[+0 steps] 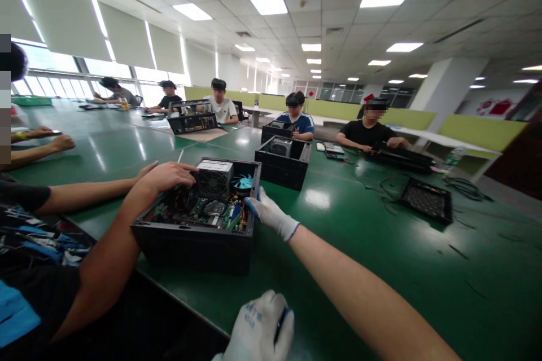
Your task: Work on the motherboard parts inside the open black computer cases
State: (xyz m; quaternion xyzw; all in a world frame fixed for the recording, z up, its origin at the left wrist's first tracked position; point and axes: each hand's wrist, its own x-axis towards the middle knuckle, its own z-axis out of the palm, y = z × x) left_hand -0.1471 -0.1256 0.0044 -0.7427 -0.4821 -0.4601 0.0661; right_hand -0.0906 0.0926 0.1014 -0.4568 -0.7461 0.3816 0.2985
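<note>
A black computer case lies on the green table with its side uncovered, showing a power supply, a light-blue fan and a circuit board. My right hand, in a white glove with blue fingertips, grips the case's right wall, its fingertips over the rim. Closer to me, at the table's front edge, my gloved left hand is closed with curled fingers, apart from the case. Whatever its fingers may hold is hidden. On the left, a co-worker's bare hand reaches over the same case.
Further back stand more opened computer cases, one tilted. To the right lie a black perforated panel, loose cables and small parts. Several people sit around the table; a co-worker's arm extends close on my left.
</note>
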